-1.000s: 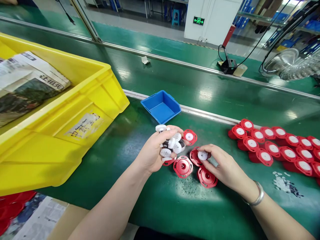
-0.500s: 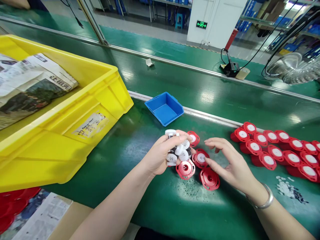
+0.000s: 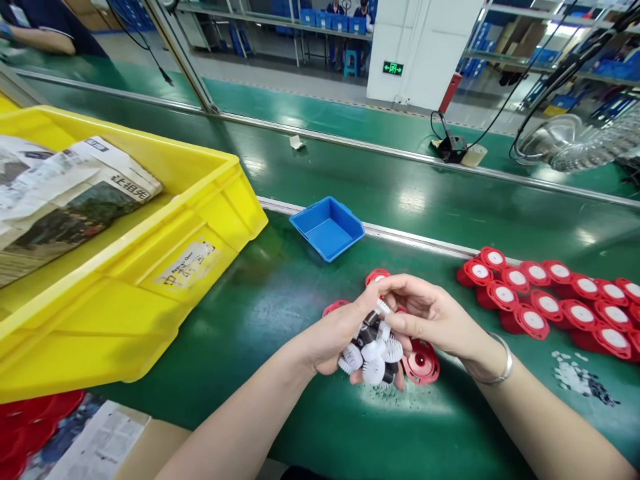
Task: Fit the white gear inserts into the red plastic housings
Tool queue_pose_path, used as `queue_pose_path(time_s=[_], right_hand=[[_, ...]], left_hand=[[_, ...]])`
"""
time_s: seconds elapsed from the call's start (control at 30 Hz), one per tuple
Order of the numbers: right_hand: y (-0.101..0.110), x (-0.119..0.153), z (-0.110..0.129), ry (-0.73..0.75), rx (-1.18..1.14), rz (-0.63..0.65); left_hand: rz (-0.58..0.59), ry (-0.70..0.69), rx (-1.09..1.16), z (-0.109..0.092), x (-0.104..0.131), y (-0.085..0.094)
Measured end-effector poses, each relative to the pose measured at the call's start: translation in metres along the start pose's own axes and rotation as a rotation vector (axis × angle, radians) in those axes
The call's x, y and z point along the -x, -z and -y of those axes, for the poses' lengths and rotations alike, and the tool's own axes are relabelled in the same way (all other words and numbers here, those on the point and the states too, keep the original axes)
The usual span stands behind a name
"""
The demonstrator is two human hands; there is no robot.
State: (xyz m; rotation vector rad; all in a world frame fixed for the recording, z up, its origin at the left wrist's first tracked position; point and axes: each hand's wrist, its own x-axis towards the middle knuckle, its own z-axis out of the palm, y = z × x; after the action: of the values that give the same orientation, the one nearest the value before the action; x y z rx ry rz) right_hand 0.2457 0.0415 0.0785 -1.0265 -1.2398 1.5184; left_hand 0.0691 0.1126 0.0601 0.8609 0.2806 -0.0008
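A handful of white plastic gears with black shafts rests in my left hand, whose fingers curl under them. My right hand reaches in from the other side, and its thumb and fingers pinch one white gear at the top of the handful. Under and behind my hands sit round red housings, mostly hidden. One red housing shows below my right hand, with its hollow centre facing up. Another red housing peeks out behind my fingers.
A blue bin stands behind my hands. At left is a large yellow crate holding newspaper. Rows of red housings with white discs fill the right side, near small white and black bits. A person's arm shows far left.
My right hand has moved left from the red housings to the handful and now pinches a gear there. My left hand has turned its palm upward, showing more gears. The view has tilted up slightly.
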Motion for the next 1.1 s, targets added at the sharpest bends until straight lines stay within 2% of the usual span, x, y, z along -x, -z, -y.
queue_pose_path(time_s=[0.17, 0.33, 0.4, 0.47, 0.6, 0.7, 0.83, 1.0, 1.1], right_hand=[[0.001, 0.001, -0.003, 0.004, 0.008, -0.009], [0.002, 0.003, 0.001, 0.201, 0.22, -0.212], [0.006, 0.006, 0.001, 0.241, 0.236, -0.289], [0.01, 0.011, 0.0, 0.219, 0.189, -0.334], [0.014, 0.024, -0.001, 0.063, -0.026, -0.342], [0.01, 0.032, -0.002, -0.029, -0.196, -0.362], [0.002, 0.039, -0.005, -0.07, -0.337, -0.394], [-0.003, 0.045, -0.006, -0.082, -0.343, -0.43], [0.001, 0.054, -0.008, -0.054, -0.174, -0.481]], left_hand=[[-0.047, -0.002, -0.013, 0.003, -0.004, -0.003], [-0.153, -0.018, 0.034, 0.001, -0.005, 0.0], [-0.175, -0.025, 0.039, 0.0, -0.004, 0.002], [-0.19, -0.048, 0.055, -0.001, -0.003, 0.003], [-0.212, -0.091, 0.093, -0.005, 0.0, 0.001], [-0.218, -0.111, 0.121, -0.008, 0.002, 0.0], [-0.247, -0.152, 0.161, -0.011, 0.002, -0.001], [-0.344, -0.224, 0.227, -0.015, 0.001, 0.001], [-0.382, -0.249, 0.265, -0.016, 0.0, 0.004]])
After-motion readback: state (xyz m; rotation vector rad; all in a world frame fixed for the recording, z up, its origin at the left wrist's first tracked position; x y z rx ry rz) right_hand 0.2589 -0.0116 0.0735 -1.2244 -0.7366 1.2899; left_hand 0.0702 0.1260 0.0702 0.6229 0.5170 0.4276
